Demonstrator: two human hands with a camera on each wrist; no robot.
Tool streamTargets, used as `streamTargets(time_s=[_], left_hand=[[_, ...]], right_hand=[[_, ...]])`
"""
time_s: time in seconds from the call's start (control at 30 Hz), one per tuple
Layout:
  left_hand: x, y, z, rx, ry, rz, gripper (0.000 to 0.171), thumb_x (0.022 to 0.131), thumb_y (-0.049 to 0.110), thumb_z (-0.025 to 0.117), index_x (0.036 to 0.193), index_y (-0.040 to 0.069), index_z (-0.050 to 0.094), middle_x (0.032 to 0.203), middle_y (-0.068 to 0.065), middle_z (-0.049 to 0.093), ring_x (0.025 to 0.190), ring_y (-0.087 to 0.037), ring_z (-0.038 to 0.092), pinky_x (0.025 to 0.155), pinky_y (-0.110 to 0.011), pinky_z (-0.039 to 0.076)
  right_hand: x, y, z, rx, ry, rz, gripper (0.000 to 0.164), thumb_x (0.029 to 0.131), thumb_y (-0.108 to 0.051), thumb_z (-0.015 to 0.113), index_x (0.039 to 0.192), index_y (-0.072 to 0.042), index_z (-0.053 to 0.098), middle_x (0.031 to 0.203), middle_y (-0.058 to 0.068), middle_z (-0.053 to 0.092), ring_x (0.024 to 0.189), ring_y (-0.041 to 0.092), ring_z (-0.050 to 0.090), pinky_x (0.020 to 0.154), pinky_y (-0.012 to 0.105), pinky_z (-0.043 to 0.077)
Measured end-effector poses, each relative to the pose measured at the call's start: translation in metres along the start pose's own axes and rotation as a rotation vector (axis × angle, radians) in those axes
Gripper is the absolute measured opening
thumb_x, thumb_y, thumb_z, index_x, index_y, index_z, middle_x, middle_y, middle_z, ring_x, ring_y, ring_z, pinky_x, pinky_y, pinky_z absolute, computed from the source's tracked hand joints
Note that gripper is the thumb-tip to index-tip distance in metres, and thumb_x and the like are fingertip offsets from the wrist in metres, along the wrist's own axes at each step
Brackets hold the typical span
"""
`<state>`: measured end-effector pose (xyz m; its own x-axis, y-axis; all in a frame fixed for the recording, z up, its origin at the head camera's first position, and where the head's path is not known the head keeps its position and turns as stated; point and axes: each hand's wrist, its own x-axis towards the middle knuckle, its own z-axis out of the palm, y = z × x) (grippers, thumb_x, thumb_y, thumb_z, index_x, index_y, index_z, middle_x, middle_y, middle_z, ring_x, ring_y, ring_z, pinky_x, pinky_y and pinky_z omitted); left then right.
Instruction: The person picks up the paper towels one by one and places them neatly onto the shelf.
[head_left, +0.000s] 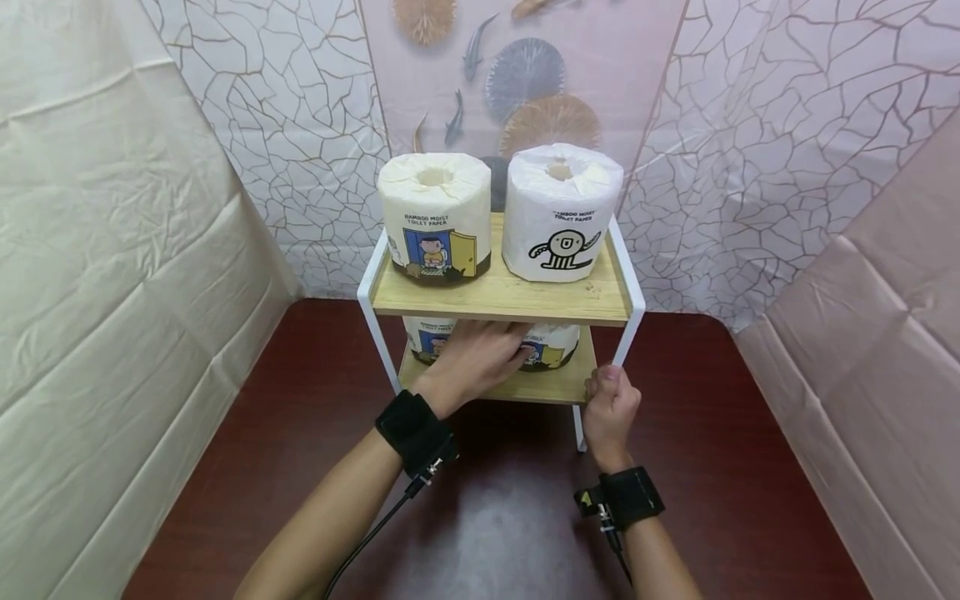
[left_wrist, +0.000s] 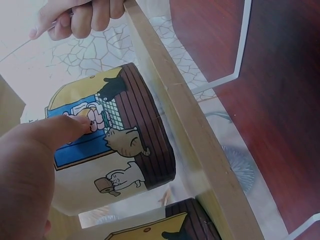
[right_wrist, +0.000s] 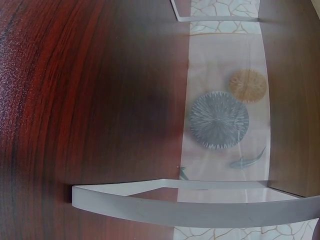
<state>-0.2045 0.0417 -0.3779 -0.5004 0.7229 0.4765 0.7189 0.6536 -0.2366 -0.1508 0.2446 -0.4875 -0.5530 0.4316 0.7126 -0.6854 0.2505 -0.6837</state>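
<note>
A small two-tier rack has a wooden upper shelf (head_left: 495,296) and a wooden lower shelf (head_left: 517,387) between white metal legs. Reaching in under the upper shelf, my left hand (head_left: 480,354) holds the right-hand toilet paper roll (head_left: 553,348) on the lower shelf. Its thumb (left_wrist: 70,127) lies on the printed front of that roll (left_wrist: 125,142); the other fingers are mostly hidden. To the left stands another wrapped roll (head_left: 431,340), partly covered by the hand. My right hand (head_left: 611,408) grips the rack's white front right leg (head_left: 628,337).
Two more wrapped rolls stand on the upper shelf, a cream one (head_left: 435,221) at left and a white one (head_left: 562,217) at right. Under the rack is a dark red wooden table (head_left: 720,467). Fabric walls (head_left: 135,317) enclose the sides and back.
</note>
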Motion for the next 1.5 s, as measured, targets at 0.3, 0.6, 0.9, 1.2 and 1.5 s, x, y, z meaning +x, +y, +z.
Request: streamTargets(time_s=[0.3, 0.6, 0.9, 1.2, 1.5], left_hand=[[0.002, -0.001, -0.001, -0.021, -0.008, 0.0, 0.067, 0.101, 0.035, 0.071, 0.159, 0.016, 0.044, 0.157, -0.015, 0.05, 0.113, -0.026, 0.061, 0.089, -0.039, 0.054], [0.003, -0.001, 0.0, -0.017, -0.021, 0.0, 0.064, 0.103, 0.034, 0.068, 0.159, 0.015, 0.045, 0.156, -0.014, 0.051, 0.112, -0.025, 0.062, 0.089, -0.038, 0.054], [0.005, 0.0, 0.002, 0.013, -0.006, 0.001, 0.059, 0.104, 0.036, 0.067, 0.156, 0.014, 0.049, 0.155, -0.014, 0.052, 0.123, -0.027, 0.059, 0.096, -0.039, 0.053], [0.01, -0.006, -0.004, -0.031, -0.104, 0.003, 0.066, 0.102, 0.041, 0.067, 0.158, 0.014, 0.045, 0.153, -0.012, 0.054, 0.111, -0.024, 0.062, 0.093, -0.038, 0.054], [0.011, -0.019, -0.014, -0.025, -0.328, -0.017, 0.064, 0.11, 0.02, 0.048, 0.168, 0.019, 0.022, 0.17, -0.016, 0.024, 0.155, -0.029, 0.027, 0.129, -0.042, 0.019]], right_hand=[[-0.001, 0.0, 0.0, -0.012, -0.01, -0.006, 0.053, 0.116, -0.024, 0.042, 0.075, 0.009, 0.041, 0.055, -0.003, 0.03, 0.047, 0.003, 0.027, 0.046, 0.024, 0.024], [0.0, 0.0, 0.0, -0.023, -0.013, -0.01, 0.052, 0.116, -0.022, 0.042, 0.075, 0.009, 0.04, 0.055, 0.001, 0.029, 0.047, 0.004, 0.026, 0.045, 0.024, 0.023], [0.0, 0.0, 0.0, -0.027, -0.015, -0.012, 0.053, 0.116, -0.024, 0.042, 0.075, 0.009, 0.041, 0.055, 0.002, 0.03, 0.048, 0.003, 0.027, 0.045, 0.024, 0.023], [0.0, -0.001, 0.001, -0.033, -0.01, -0.01, 0.052, 0.116, -0.023, 0.042, 0.075, 0.01, 0.041, 0.055, -0.001, 0.032, 0.048, 0.002, 0.029, 0.045, 0.024, 0.024], [0.0, 0.0, 0.0, -0.03, 0.0, -0.01, 0.052, 0.115, -0.021, 0.043, 0.074, 0.01, 0.041, 0.055, 0.001, 0.032, 0.049, 0.001, 0.032, 0.047, 0.02, 0.028]])
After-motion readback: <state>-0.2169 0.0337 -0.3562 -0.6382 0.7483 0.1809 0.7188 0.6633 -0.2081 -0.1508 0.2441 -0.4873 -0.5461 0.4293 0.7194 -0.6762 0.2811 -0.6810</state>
